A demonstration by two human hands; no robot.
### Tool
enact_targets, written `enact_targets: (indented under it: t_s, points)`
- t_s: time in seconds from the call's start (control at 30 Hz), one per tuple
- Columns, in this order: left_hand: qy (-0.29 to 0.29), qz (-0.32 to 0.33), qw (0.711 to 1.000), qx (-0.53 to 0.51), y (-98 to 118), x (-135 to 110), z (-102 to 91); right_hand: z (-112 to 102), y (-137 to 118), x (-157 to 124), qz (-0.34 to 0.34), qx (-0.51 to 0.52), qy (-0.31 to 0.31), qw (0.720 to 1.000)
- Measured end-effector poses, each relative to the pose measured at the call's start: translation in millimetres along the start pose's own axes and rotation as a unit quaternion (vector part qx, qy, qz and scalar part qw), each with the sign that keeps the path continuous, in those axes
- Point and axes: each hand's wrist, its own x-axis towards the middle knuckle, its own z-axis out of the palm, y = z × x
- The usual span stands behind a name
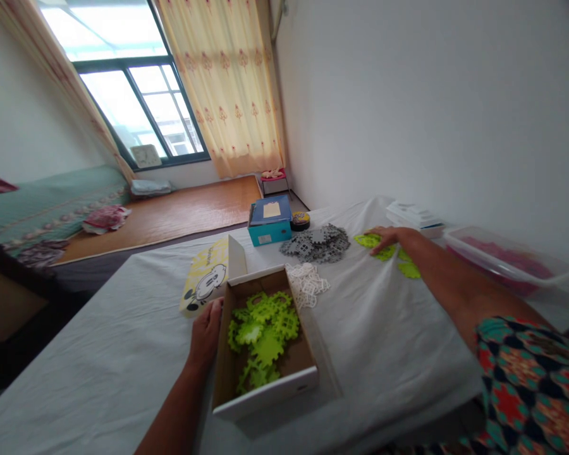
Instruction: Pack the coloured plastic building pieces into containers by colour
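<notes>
A cardboard box (313,375) with white outer walls stands on the white cloth, its top uncovered. Inside lie several lime-green gear-shaped plastic pieces (268,344). My left hand (207,332) holds the box by its left wall, fingers bent against the side. Over to the right, my right hand (386,237) reaches onto a small group of lime-green pieces (409,270) on the cloth. Its thumb and fingers are apart over them, and the palm hides part of the group. A yellow-and-white lid flap with a cartoon mouse (211,282) stands beyond the box's left side.
Grey gear-shaped pieces (317,243) and white openwork pieces (308,284) lie in piles behind the box. A blue box (269,221) and a round tin (300,220) stand farther back. By the wall are a clear tub of pink pieces (507,259) and a white stack (412,215).
</notes>
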Motion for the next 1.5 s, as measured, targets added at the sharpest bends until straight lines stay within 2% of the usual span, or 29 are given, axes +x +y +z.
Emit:
enact_targets:
  t_s: [0.1, 0.33, 0.43, 0.67, 0.87, 1.0, 1.1, 1.17, 1.23, 1.3, 1.37, 1.47, 1.5]
  points:
    - [-0.005, 0.001, 1.000, 0.000, -1, 0, 0.1, 0, -3, -5, -0.020, -0.013, 0.019, 1.000]
    - [0.005, 0.029, 0.999, 0.023, 2, 1, -0.2, 35, -30, -27, 0.033, -0.103, 0.091, 0.990]
    - [0.004, 0.034, 0.999, 0.027, 5, 0, -0.6, 42, -37, -37, 0.067, -0.122, 0.118, 0.983]
    - [-0.008, 0.044, 0.999, 0.023, 1, -1, -0.1, 27, -51, -44, 0.068, -0.150, 0.137, 0.977]
    - [-0.003, 0.054, 0.998, 0.021, -5, 0, 1.1, 18, -56, -58, 0.100, -0.158, 0.188, 0.964]
    - [-0.004, 0.063, 0.998, 0.018, -7, 2, 1.3, 4, -43, -73, 0.163, -0.101, 0.254, 0.948]
    - [-0.003, 0.067, 0.998, 0.017, -9, 3, 2.2, -15, -48, -86, 0.160, -0.027, 0.338, 0.927]
    - [-0.002, 0.070, 0.997, 0.017, -9, 4, 3.3, -28, -69, -96, 0.109, 0.053, 0.393, 0.911]
    - [-0.005, 0.071, 0.997, 0.015, -9, 4, 4.4, -37, -109, -109, 0.003, 0.156, 0.410, 0.898]
    - [-0.010, 0.067, 0.998, 0.014, -8, 3, 5.2, -38, -165, -125, -0.141, 0.254, 0.362, 0.886]
    - [-0.012, 0.064, 0.998, 0.017, -6, 2, 5.5, -29, -227, -141, -0.261, 0.296, 0.294, 0.871]
    - [-0.009, 0.067, 0.998, 0.014, -3, 0, 4.6, -1, -309, -160, -0.376, 0.258, 0.213, 0.864]
    - [-0.009, 0.068, 0.998, 0.011, -2, -1, 4.2, 11, -330, -163, -0.392, 0.232, 0.202, 0.867]
